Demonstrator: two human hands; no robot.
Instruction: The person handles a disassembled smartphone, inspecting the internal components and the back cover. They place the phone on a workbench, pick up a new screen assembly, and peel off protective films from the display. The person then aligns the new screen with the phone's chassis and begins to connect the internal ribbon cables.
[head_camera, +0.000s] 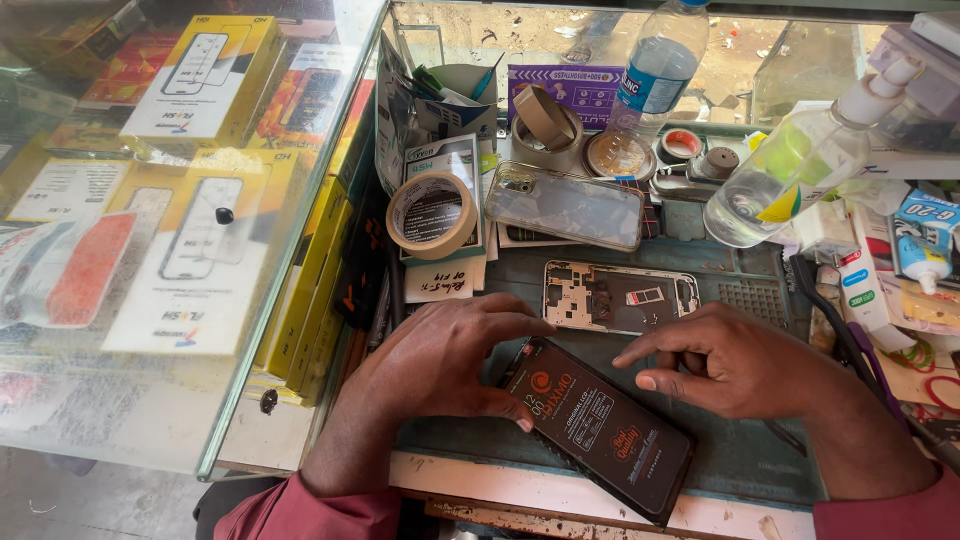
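Cluttered repair bench beside a glass counter of boxed screen protectors.

Both hands rest on a dark phone (600, 430) lying slantwise on the green mat (740, 450): the left hand (440, 365) grips its upper end between thumb and curled fingers, while the right hand (735, 362), loosely curled, points its forefinger at the top edge. Just behind lie an opened phone frame (620, 297), a clear case (565, 206) and a tape roll (432, 213).

Left hand (440, 360) hides the upper-left corner of the dark phone screen (600, 430); water bottle (652, 75) cap cut off by top edge; both sleeves cropped below.
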